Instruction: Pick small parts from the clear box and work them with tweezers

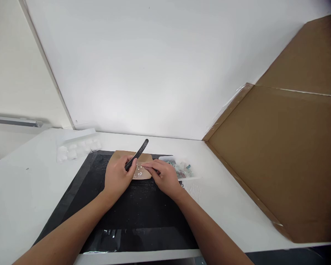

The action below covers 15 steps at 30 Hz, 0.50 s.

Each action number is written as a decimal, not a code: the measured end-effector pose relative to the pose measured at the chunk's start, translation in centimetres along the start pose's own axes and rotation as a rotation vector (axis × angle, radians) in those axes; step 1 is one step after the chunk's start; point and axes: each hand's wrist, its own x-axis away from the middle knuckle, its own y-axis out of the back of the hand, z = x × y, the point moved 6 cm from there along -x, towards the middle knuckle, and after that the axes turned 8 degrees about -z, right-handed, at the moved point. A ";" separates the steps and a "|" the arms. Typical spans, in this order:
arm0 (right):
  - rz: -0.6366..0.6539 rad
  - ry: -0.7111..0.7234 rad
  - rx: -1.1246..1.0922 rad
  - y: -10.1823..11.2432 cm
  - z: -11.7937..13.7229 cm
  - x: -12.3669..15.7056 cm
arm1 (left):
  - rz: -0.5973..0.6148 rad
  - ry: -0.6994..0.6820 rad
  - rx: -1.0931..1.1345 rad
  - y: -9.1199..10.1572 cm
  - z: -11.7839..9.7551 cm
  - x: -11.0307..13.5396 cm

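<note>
A black, slightly curved nail file [140,150] slants up and away from my left hand [119,174], whose thumb and fingers are closed on its lower end. My right hand [163,176] has thumb and fingertips pinched together; anything between them is too small to make out. Both hands meet over a tan sheet or shallow tray [146,157]. Small whitish pieces [139,174] lie scattered on it between my hands. Part of the tan sheet is hidden behind my left hand.
A black mat [127,213] with taped edges lies under my forearms. Right of my right hand sits a clear container [185,169] of small packets. A clear tray with white contents [78,149] stands back left. Brown cardboard [276,154] rises at the right, a white wall [138,73] behind.
</note>
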 end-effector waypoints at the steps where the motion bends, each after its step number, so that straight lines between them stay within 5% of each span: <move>1: 0.003 -0.006 0.020 0.0 -0.1 0.0 | -0.003 0.001 0.001 0.0 0.0 0.0; 15: 0.049 0.008 0.182 -0.4 -0.2 0.0 | 0.000 0.016 -0.013 0.1 0.1 -0.1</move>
